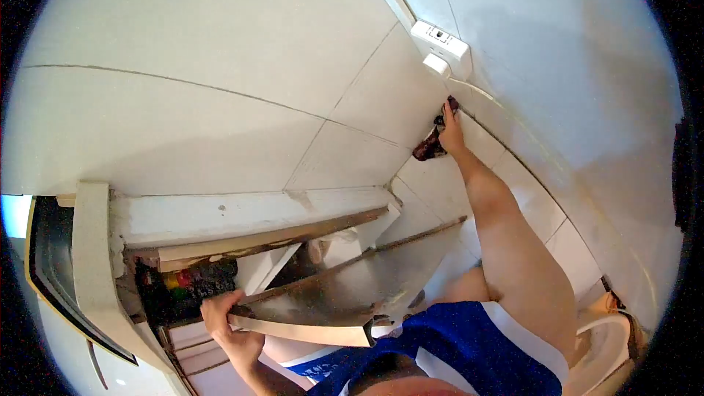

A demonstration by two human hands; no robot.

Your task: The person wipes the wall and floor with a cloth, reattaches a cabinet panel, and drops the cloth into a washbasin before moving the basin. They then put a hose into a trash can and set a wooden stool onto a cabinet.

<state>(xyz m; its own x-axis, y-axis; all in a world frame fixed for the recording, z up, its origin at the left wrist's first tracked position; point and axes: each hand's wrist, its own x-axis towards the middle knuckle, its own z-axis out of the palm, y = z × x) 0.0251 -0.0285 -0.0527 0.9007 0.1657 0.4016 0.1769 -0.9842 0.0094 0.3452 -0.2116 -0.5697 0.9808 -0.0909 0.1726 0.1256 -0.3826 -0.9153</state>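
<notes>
My left hand (233,328) is closed around the near left end of a brownish-grey flat panel (330,290) with a pale edge. The panel slants across in front of my body, beside an open cabinet compartment. Stretched far forward, my right hand (452,134) is at the corner where the tiled surface meets the wall. Its fingers are closed on a dark reddish-brown object (428,148), parts of which show on both sides of the hand. What kind of thing it is, I cannot make out.
A white socket box (443,45) with a plugged-in cord is on the wall above my right hand. The cabinet frame (249,218) holds dark clutter (194,282) at the left. A dark, yellow-edged item (55,271) leans at far left. A pale round rim (601,348) is at lower right.
</notes>
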